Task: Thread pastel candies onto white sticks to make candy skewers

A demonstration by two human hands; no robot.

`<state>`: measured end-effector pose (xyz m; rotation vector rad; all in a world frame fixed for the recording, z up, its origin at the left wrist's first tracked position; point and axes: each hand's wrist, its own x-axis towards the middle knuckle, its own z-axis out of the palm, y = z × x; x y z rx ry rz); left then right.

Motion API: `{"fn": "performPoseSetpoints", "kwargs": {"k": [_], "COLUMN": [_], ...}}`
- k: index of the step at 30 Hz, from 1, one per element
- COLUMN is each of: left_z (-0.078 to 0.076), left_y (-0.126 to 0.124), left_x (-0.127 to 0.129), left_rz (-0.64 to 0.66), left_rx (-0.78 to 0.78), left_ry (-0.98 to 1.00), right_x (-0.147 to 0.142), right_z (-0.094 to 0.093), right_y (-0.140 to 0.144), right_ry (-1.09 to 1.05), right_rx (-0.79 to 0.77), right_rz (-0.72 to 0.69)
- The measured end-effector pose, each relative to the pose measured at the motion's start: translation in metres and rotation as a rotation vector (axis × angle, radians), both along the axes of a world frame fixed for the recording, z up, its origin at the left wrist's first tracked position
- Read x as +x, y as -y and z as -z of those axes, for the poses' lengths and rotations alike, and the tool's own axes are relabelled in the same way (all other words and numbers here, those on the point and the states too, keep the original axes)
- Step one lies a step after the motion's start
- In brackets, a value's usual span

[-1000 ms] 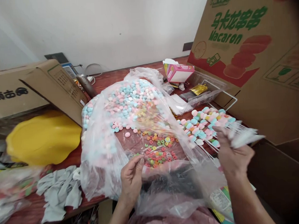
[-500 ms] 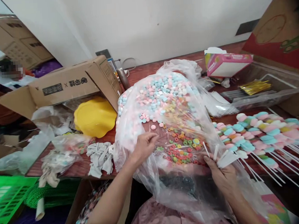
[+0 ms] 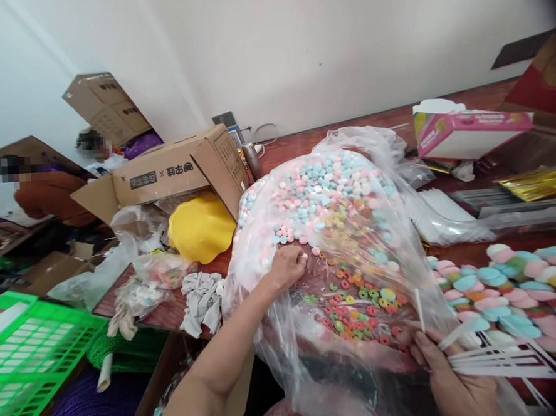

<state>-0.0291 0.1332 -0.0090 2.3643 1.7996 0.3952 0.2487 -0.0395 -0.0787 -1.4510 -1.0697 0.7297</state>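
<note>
The left hand (image 3: 288, 265) reaches into the large clear plastic bag (image 3: 354, 228) of pastel round candies (image 3: 324, 186), fingers clenched on one at the pile's near edge. The right hand (image 3: 453, 379), at the bag's right side, grips a bundle of thin white sticks (image 3: 494, 361).

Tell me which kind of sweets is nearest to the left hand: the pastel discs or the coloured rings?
The pastel discs: the left hand closes at their near edge, while the coloured rings lie nearer the right hand.
</note>
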Motion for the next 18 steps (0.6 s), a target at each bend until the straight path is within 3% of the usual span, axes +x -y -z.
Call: {"fn": "performPoseSetpoints", "kwargs": {"k": [8, 13, 18], "left_z": [-0.005, 0.005, -0.003], "left_y": [-0.049, -0.038, -0.024], "left_x": [-0.009, -0.005, -0.008], "left_rz": [-0.096, -0.095, -0.105], "left_rx": [0.078, 0.105, 0.124], "left_ry": [-0.016, 0.035, 0.154], "right_x": [-0.007, -0.005, -0.006], "right_z": [-0.021, -0.010, 0.000], "right_y": [0.000, -0.001, -0.003], "right_ry": [0.095, -0.020, -0.163], "right_rx": [-0.004, -0.052, -0.081], "right_rz": [0.024, 0.014, 0.018]}}
